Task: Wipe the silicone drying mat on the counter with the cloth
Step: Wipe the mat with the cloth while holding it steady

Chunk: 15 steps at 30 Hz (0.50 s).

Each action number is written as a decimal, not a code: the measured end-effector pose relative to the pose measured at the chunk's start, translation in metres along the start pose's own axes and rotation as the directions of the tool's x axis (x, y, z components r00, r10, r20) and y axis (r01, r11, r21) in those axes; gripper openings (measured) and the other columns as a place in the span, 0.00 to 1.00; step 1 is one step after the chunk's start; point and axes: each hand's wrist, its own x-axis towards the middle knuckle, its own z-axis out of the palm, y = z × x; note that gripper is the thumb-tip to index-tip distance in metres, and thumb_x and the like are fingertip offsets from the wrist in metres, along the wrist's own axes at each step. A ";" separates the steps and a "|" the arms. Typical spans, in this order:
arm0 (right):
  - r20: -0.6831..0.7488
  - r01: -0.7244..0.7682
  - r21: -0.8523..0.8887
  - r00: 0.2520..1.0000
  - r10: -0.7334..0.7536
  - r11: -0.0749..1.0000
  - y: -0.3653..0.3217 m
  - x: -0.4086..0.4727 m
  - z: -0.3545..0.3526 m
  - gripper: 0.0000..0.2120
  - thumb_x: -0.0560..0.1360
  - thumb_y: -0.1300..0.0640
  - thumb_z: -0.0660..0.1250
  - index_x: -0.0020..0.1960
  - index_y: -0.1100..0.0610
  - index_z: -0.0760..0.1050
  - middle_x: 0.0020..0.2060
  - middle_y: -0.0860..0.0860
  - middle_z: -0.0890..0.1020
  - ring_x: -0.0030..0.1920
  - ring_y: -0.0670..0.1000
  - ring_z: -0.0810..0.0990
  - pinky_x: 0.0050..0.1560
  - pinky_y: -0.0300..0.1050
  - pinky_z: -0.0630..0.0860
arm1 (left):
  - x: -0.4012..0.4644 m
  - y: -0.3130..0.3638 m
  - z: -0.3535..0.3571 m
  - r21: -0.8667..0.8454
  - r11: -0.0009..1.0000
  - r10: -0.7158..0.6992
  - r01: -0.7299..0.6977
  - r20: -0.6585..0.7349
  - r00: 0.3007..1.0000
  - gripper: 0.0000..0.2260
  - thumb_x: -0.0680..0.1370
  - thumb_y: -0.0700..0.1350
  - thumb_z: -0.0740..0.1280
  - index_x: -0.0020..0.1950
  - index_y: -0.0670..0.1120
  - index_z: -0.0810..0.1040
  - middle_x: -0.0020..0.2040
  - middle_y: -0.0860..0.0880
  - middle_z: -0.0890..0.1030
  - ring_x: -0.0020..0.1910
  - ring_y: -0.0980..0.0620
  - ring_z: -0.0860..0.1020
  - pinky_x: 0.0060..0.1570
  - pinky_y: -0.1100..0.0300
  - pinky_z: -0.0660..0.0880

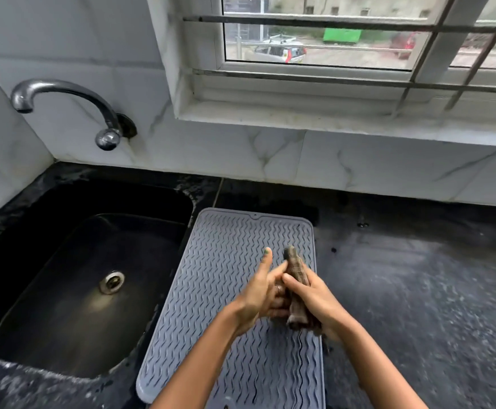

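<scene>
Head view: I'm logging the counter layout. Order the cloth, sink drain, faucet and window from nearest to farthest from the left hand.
1. cloth: gripped between the left hand and the right hand, above the mat.
2. sink drain: to the left, in the basin.
3. faucet: far left, on the wall.
4. window: up behind the counter.

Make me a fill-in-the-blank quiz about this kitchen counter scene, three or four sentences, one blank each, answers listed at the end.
1. Both hands grip a bunched-up ____ above the mat.
2. The grey mat lies on the black counter, directly to the right of the ____.
3. The tap is mounted on the ____, above the sink's back corner.
4. The left hand wears a ____ on one finger.

Missing words: cloth; sink; wall; ring.
</scene>
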 end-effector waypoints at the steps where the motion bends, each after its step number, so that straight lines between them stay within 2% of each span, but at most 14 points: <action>1: -0.014 -0.013 0.061 1.000 0.014 0.998 0.000 0.006 -0.009 0.17 0.78 0.56 0.63 0.66 0.54 0.68 0.48 0.58 0.84 0.45 0.57 0.85 0.37 0.48 0.82 | 0.005 0.004 -0.001 0.058 0.998 -0.011 0.012 -0.027 1.000 0.35 0.74 0.71 0.39 0.76 0.58 0.59 0.67 0.49 0.76 0.61 0.51 0.78 0.59 0.54 0.76; 3: -0.066 -0.009 0.146 0.998 0.019 0.989 -0.001 0.014 -0.024 0.13 0.78 0.59 0.62 0.62 0.59 0.72 0.48 0.58 0.85 0.46 0.58 0.85 0.38 0.49 0.82 | 0.014 0.011 -0.004 0.151 0.988 0.025 -0.008 -0.113 0.993 0.27 0.78 0.68 0.44 0.67 0.60 0.72 0.53 0.54 0.83 0.53 0.52 0.82 0.48 0.60 0.78; 4: -0.108 0.007 0.162 0.994 0.011 0.987 -0.003 0.020 -0.032 0.12 0.78 0.59 0.62 0.61 0.58 0.72 0.51 0.58 0.84 0.48 0.57 0.84 0.42 0.50 0.82 | 0.023 0.014 -0.005 0.211 0.977 0.080 -0.042 -0.175 0.981 0.22 0.79 0.64 0.49 0.62 0.58 0.76 0.51 0.53 0.83 0.53 0.50 0.82 0.48 0.59 0.78; 6: -0.213 0.041 0.128 0.977 -0.013 0.991 -0.008 0.033 -0.046 0.17 0.78 0.57 0.63 0.66 0.54 0.68 0.59 0.57 0.80 0.53 0.55 0.82 0.54 0.54 0.79 | 0.048 0.017 -0.011 0.415 0.908 0.207 -0.058 -0.324 0.923 0.15 0.80 0.57 0.58 0.61 0.55 0.77 0.55 0.52 0.82 0.57 0.50 0.79 0.56 0.53 0.76; 7: -0.260 0.048 0.101 0.965 -0.020 0.994 -0.010 0.039 -0.053 0.21 0.78 0.56 0.63 0.69 0.53 0.64 0.62 0.55 0.77 0.55 0.54 0.81 0.55 0.54 0.79 | 0.062 0.018 -0.015 0.524 0.852 0.251 -0.021 -0.372 0.894 0.14 0.79 0.54 0.60 0.63 0.55 0.76 0.60 0.52 0.79 0.60 0.51 0.76 0.62 0.51 0.73; 8: -0.296 0.052 0.082 0.955 -0.026 0.995 -0.012 0.043 -0.058 0.25 0.78 0.54 0.63 0.72 0.50 0.59 0.64 0.53 0.75 0.55 0.51 0.80 0.52 0.50 0.79 | 0.073 0.017 -0.020 0.612 0.791 0.279 0.015 -0.382 0.881 0.15 0.79 0.53 0.60 0.66 0.57 0.73 0.65 0.52 0.76 0.64 0.51 0.73 0.66 0.50 0.70; 10: -0.341 0.063 0.056 0.939 -0.040 0.996 -0.017 0.051 -0.065 0.31 0.78 0.52 0.63 0.75 0.46 0.52 0.67 0.48 0.70 0.53 0.46 0.78 0.43 0.37 0.77 | 0.094 0.017 -0.030 0.751 0.658 0.300 0.051 -0.323 0.897 0.20 0.79 0.51 0.60 0.71 0.56 0.67 0.74 0.52 0.67 0.73 0.51 0.63 0.72 0.48 0.62; 11: -0.353 0.069 0.045 0.935 -0.049 0.997 -0.020 0.055 -0.068 0.32 0.78 0.52 0.63 0.76 0.46 0.50 0.68 0.47 0.68 0.54 0.45 0.77 0.42 0.33 0.75 | 0.102 0.017 -0.035 0.813 0.579 0.311 0.066 -0.295 0.904 0.23 0.79 0.51 0.60 0.74 0.55 0.64 0.76 0.52 0.62 0.75 0.51 0.59 0.74 0.48 0.57; 13: -0.363 0.096 0.005 0.928 -0.087 0.995 -0.029 0.066 -0.070 0.32 0.78 0.53 0.63 0.76 0.46 0.50 0.71 0.47 0.65 0.58 0.45 0.75 0.43 0.32 0.75 | 0.119 0.016 -0.047 0.884 0.454 0.376 0.110 -0.303 0.876 0.26 0.79 0.52 0.60 0.77 0.53 0.58 0.79 0.52 0.56 0.78 0.50 0.53 0.76 0.50 0.49; 15: -0.365 0.131 -0.088 0.918 -0.155 0.987 -0.043 0.077 -0.064 0.32 0.78 0.53 0.63 0.76 0.45 0.50 0.73 0.46 0.63 0.64 0.47 0.71 0.52 0.39 0.77 | 0.127 0.015 -0.061 0.892 0.414 0.461 0.182 -0.378 0.803 0.27 0.80 0.52 0.57 0.78 0.51 0.53 0.79 0.51 0.52 0.78 0.50 0.50 0.76 0.51 0.44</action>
